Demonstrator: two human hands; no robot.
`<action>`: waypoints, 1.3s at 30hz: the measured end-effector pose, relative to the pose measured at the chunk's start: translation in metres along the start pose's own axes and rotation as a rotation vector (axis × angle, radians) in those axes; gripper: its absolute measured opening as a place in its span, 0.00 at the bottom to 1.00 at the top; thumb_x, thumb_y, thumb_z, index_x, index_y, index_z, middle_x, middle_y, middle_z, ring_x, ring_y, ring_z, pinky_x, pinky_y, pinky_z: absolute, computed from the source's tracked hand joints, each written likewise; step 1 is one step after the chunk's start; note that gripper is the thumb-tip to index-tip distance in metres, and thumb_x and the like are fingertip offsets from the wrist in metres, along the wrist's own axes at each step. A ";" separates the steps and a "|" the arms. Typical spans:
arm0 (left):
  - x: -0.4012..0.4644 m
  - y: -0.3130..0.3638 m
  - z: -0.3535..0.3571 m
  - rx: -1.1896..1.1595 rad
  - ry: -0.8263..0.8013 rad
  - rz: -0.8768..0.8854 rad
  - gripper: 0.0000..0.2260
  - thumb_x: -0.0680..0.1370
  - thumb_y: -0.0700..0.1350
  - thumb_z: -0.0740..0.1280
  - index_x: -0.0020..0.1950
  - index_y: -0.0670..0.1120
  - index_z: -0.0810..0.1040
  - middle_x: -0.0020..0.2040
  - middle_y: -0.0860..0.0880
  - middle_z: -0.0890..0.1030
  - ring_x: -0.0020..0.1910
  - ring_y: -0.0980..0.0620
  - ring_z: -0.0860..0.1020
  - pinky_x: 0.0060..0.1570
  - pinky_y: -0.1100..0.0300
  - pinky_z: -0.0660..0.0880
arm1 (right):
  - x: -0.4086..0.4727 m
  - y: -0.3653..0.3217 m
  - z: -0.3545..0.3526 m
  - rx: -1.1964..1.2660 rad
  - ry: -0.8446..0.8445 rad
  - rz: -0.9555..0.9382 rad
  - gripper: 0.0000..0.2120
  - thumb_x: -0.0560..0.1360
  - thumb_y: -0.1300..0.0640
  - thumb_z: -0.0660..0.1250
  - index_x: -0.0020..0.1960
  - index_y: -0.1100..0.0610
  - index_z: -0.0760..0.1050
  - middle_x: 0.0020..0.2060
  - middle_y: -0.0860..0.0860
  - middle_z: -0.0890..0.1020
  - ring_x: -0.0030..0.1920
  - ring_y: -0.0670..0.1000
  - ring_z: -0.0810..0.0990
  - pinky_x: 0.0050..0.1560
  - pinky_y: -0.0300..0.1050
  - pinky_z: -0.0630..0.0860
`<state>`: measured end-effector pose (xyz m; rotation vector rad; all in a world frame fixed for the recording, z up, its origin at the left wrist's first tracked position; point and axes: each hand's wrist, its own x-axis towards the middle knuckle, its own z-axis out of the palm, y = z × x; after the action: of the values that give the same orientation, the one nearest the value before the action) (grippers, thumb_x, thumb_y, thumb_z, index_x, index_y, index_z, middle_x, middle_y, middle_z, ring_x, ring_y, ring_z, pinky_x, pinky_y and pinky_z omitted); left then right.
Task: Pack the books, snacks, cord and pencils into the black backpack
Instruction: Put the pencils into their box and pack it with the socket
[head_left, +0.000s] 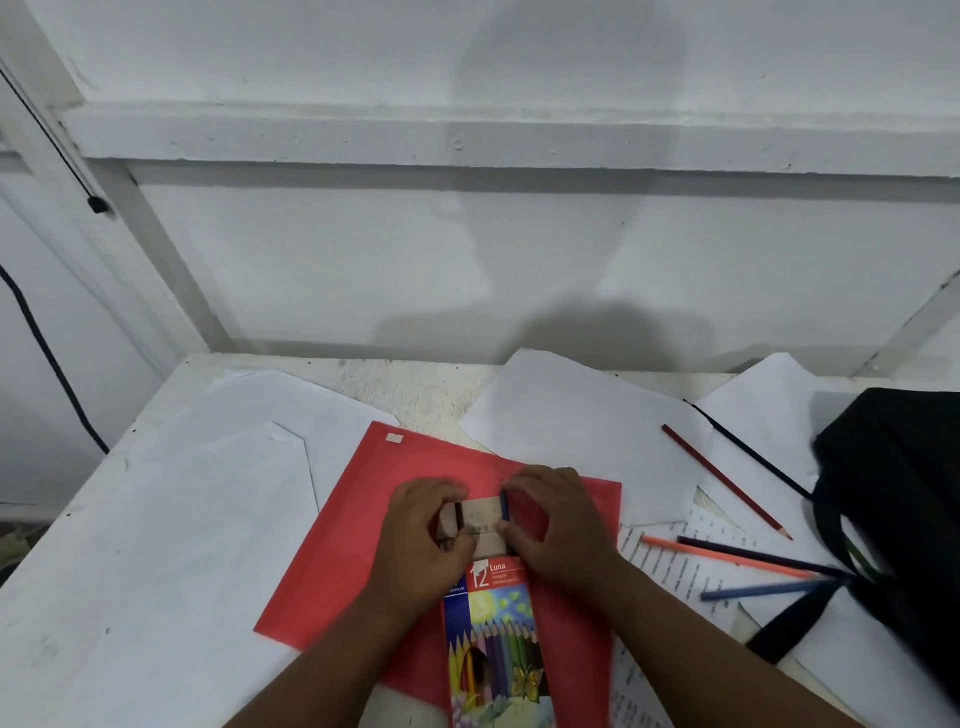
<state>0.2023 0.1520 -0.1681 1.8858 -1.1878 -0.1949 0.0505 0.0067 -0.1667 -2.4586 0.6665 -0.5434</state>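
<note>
Before you: white paper sheets (156, 519) cover the table (426, 389); a printed sheet (675, 566) lies lower right; white wall (467, 234) behind.

One head-worn wide-angle view looks forward and down from above the tabletop (156, 519), close enough that both forearms enter from the bottom edge. The hands, left (421, 540) and right (561, 525), sit low and centre. The white wall (467, 234) fills the upper half, and straight lines bow toward the edges.
</note>
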 end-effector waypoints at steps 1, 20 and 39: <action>0.000 0.000 0.000 -0.002 0.000 0.005 0.15 0.67 0.45 0.73 0.53 0.51 0.82 0.53 0.60 0.80 0.58 0.58 0.74 0.59 0.75 0.63 | 0.000 0.001 0.000 0.014 0.005 -0.002 0.22 0.69 0.41 0.70 0.61 0.48 0.78 0.59 0.42 0.77 0.59 0.43 0.71 0.59 0.38 0.70; 0.001 -0.001 0.001 -0.043 -0.011 -0.007 0.03 0.67 0.46 0.74 0.36 0.53 0.82 0.56 0.59 0.81 0.61 0.58 0.74 0.57 0.74 0.66 | -0.001 -0.001 -0.003 0.131 0.005 0.037 0.07 0.67 0.44 0.73 0.44 0.43 0.84 0.51 0.38 0.78 0.56 0.43 0.72 0.52 0.38 0.72; 0.019 0.008 -0.001 0.179 -0.329 -0.015 0.05 0.73 0.57 0.57 0.41 0.61 0.70 0.48 0.62 0.73 0.54 0.53 0.70 0.52 0.54 0.67 | -0.027 -0.023 -0.037 0.097 -0.086 0.121 0.15 0.76 0.51 0.70 0.62 0.51 0.80 0.65 0.47 0.77 0.66 0.42 0.71 0.65 0.33 0.63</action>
<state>0.2078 0.1360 -0.1557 2.0736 -1.4508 -0.4335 0.0178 0.0244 -0.1309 -2.3204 0.7308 -0.4111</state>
